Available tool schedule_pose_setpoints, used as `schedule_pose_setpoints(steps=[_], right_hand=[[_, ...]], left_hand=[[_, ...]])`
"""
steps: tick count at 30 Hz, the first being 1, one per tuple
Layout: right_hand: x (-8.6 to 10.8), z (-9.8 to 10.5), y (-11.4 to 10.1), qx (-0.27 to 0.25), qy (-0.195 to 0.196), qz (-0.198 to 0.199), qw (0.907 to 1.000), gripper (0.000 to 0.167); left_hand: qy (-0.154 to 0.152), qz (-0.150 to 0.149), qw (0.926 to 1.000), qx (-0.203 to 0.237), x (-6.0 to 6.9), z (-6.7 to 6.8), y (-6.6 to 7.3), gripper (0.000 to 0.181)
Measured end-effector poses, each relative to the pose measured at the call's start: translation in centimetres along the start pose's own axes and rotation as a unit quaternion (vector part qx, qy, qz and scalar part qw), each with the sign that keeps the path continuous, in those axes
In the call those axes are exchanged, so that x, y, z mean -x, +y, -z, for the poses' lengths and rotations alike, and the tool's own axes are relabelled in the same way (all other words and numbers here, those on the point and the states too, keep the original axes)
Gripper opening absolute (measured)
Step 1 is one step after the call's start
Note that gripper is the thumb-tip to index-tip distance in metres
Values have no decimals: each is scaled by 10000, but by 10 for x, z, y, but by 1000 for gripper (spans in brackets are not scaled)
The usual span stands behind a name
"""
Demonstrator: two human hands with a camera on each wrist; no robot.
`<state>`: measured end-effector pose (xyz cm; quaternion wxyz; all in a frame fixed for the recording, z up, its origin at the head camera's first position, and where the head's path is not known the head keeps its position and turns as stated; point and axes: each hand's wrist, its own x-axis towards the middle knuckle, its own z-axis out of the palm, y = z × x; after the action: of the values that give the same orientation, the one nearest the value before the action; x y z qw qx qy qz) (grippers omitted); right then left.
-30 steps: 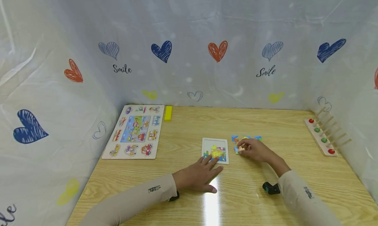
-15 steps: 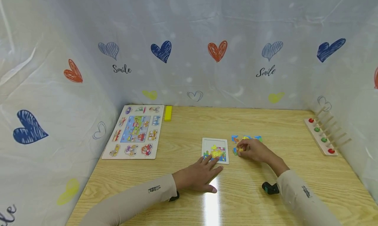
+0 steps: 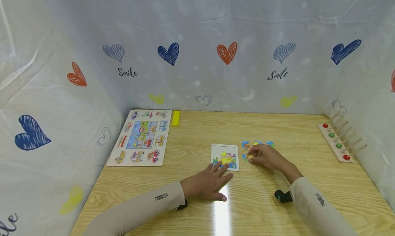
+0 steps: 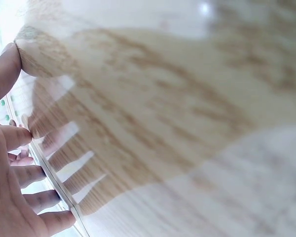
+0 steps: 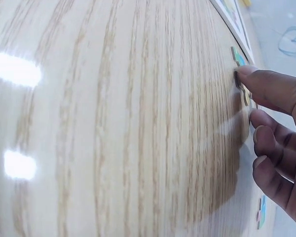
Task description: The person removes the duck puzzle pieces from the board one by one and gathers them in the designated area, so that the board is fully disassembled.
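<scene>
My left hand (image 3: 207, 183) lies spread with its fingertips on the lower edge of a small white-framed jigsaw puzzle (image 3: 217, 149), partly filled with yellow, green and blue pieces. In the left wrist view, the straight fingers (image 4: 29, 175) touch that frame's rim. To the right of the puzzle, my right hand (image 3: 266, 156) pinches a small colourful puzzle piece (image 3: 245, 158) at the tabletop. The right wrist view has the thumb against this puzzle piece (image 5: 238, 57), the other fingers curled. Several loose pieces (image 3: 245, 145) lie just beyond the right hand, partly covered by it.
A larger vehicle puzzle board (image 3: 165, 128) lies at the back left, beside a yellow block (image 3: 175, 118). At the right edge stands a wooden peg rack (image 3: 334, 143) with red and green balls. Heart-printed cloth (image 3: 197, 75) surrounds the wooden table (image 3: 197, 129).
The puzzle piece at my right fingertips has shifted slightly and shows different colours, with more yellow and orange. My left hand has stayed on the frame.
</scene>
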<state>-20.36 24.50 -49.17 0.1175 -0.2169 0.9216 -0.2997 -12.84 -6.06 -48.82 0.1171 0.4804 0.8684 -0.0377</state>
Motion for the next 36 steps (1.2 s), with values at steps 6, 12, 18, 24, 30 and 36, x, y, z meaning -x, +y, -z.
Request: schedule_pose_setpoints(steps=[6,12,18,24,30,36], right_hand=[[0,0,1,94,21,8,10000,22],[-1,-2,3,217,71,3,9997,22],[-3,-1,3,310,40,-140,9994,26],[-2,1,2,334,23,-262,9991,28],[-1,0,-3,330,137,-172,9992,30],[-5,-2,-17,263,40,245,9993,31]], left_hand=[[-63,50,10000,42,-1,0,0,83],[-27,26,10000,21,0,0,1,83],[-56,30,10000,36,0,1,1,83],[38,-31,9999,-122,0,2,1,82],[120,-55,9998,-166,-1,3,0,83],[51,32,10000,53,-1,7,1,84]])
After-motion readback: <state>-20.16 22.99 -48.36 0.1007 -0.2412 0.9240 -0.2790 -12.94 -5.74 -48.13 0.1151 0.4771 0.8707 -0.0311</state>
